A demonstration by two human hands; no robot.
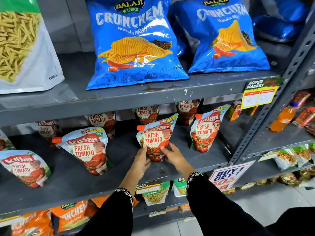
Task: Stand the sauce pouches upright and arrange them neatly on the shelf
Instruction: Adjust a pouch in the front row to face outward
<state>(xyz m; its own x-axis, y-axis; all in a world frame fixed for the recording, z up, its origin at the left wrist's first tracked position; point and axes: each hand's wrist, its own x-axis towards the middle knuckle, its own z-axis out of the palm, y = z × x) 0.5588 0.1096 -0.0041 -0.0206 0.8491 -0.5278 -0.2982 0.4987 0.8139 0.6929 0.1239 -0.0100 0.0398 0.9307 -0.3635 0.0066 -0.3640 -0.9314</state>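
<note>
Several white-and-red tomato ketchup pouches with orange caps stand on the grey middle shelf (196,159). My left hand (142,159) and my right hand (172,155) grip the base of the centre pouch (154,138) from both sides; it stands upright, leaning slightly right. Another pouch (205,132) stands to its right. To the left, a pouch (87,149) and a pouch at the far left (23,167) stand tilted. More pouches (102,120) stand in a back row, partly hidden under the upper shelf edge.
Blue crisp bags (134,43) and a noodle snack bag (20,48) fill the shelf above. Orange crisp bags (71,215) and snack packs (155,195) sit below. A slotted upright post (265,120) bounds the shelf on the right, with an orange bottle (283,118) and cartons beyond.
</note>
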